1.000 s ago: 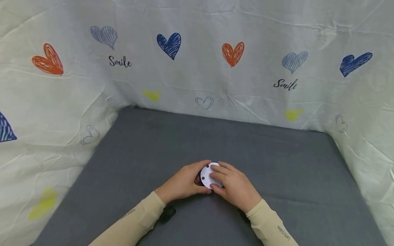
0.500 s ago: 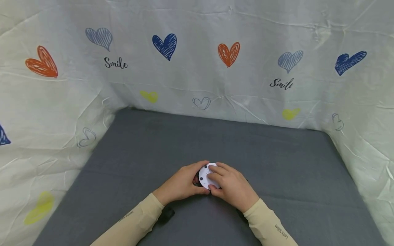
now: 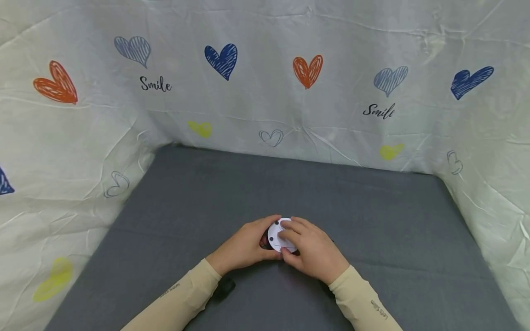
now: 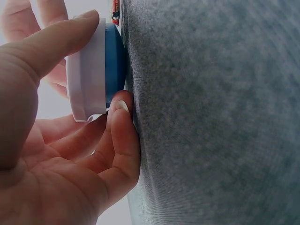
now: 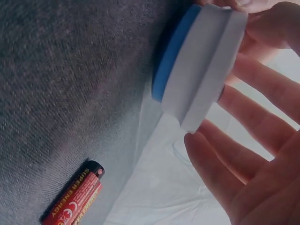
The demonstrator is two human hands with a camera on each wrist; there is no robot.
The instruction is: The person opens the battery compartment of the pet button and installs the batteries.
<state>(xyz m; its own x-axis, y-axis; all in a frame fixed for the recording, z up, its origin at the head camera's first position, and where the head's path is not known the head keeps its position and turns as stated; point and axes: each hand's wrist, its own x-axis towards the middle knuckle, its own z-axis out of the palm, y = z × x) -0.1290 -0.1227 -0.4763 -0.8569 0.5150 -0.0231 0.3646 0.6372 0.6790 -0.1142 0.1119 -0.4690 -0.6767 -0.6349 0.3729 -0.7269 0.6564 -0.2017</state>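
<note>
A round white-and-blue device (image 3: 274, 235) is between both hands, its white base facing up with dark feet and small holes in it. Its blue side (image 4: 114, 58) faces the grey cloth, close over it. My left hand (image 3: 247, 243) grips it from the left, thumb along the white rim and fingertips by the blue part. My right hand (image 3: 316, 250) holds it from the right, fingertips on the base and its far edge, thumb at the near edge. In the right wrist view, right fingers (image 5: 255, 115) reach the white rim (image 5: 206, 70).
Red-and-black batteries (image 5: 72, 199) lie on the cloth (image 5: 61, 93) on the right hand's side. A red printed end (image 4: 115, 11) shows past the device in the left wrist view. White curtain (image 3: 265, 92) with printed hearts encloses the table's back and sides.
Both hands keep their hold on the device, nearly in place. The right thumb shifts slightly at the near edge, and a thin straight line now shows on the base beside it.
</note>
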